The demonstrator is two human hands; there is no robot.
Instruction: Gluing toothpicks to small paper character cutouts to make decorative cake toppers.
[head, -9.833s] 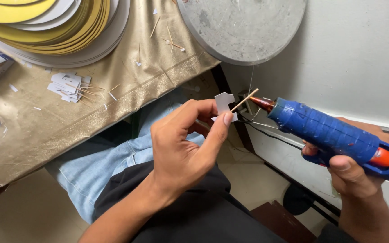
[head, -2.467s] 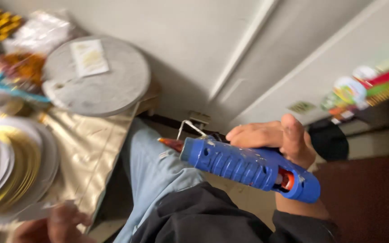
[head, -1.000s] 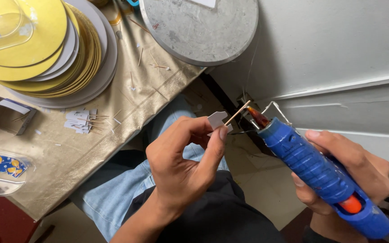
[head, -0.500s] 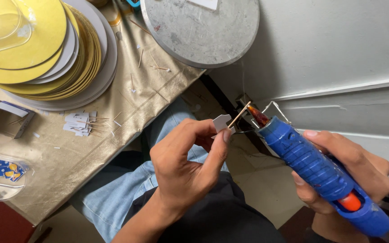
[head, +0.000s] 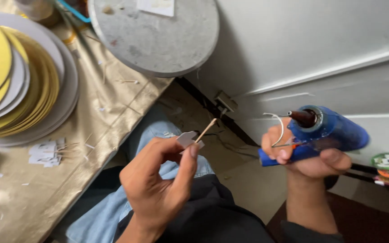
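Head view: at lower centre the left hand [head: 158,189] pinches a small white paper cutout [head: 188,138] on a thin wooden stick [head: 205,130] between thumb and fingertips, above a lap in blue jeans. At right, apart from it, the right hand [head: 309,159] is wrapped around a blue glue gun [head: 327,132], its nozzle facing the camera. At left, a gold-covered table [head: 59,180] holds stacked yellow and gold round boards [head: 19,90], small paper pieces [head: 46,153] and a grey round board [head: 158,36]

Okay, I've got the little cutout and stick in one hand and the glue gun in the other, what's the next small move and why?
Probably bring the glue gun nozzle across to the small white cutout where the wooden stick meets it. The right hand holds the gun apart from the piece, nozzle facing the camera, while the left hand pinches it.
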